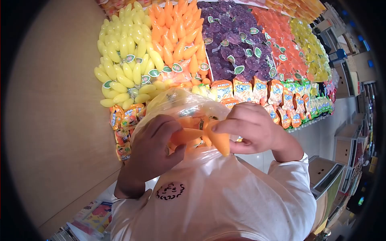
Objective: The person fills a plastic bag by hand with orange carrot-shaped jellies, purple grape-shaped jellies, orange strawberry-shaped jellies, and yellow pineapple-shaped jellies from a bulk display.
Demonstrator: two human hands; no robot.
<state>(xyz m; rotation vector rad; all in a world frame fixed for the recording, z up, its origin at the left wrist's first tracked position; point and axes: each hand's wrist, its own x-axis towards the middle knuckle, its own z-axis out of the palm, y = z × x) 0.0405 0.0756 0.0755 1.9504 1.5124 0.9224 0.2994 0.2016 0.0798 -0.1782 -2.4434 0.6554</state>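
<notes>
My left hand [155, 144] grips a clear plastic bag [181, 104] by its side and holds it open close to my chest. My right hand [251, 127] pinches an orange carrot-shaped jelly candy [218, 139] at the bag's mouth. More orange candies [189, 134] show through the bag's film. Behind the bag hangs a wall display with yellow banana-shaped candies [124, 60], orange carrot-shaped candies [177, 32] and purple grape-shaped candies [235, 40].
Red and yellow jelly candies [297, 44] fill the display's right side. A row of orange and green snack packets [277, 94] runs below them. A beige wall [52, 100] stands at left. White cabinets [345, 148] line the aisle at right. My white shirt [225, 201] fills the bottom.
</notes>
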